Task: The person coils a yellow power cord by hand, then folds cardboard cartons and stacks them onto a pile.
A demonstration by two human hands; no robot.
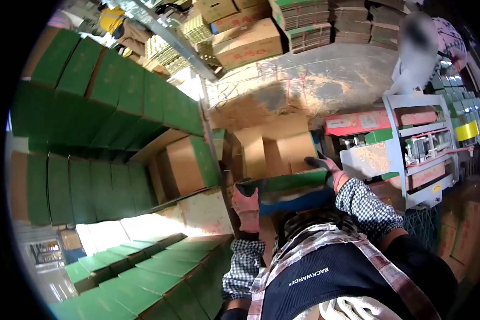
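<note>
in the head view, an open carton (290,183) is held upright at the centre, its near left corner grasped by the gloved left hand (246,205) and its near right edge by the gloved right hand (330,172). green boxes (114,96) are stacked to the left, and a metal-framed machine (399,154) is seen to the right.

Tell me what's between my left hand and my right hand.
In the head view, an open cardboard box lies between your gloved left hand and gloved right hand, its green near side spanning the gap.
</note>
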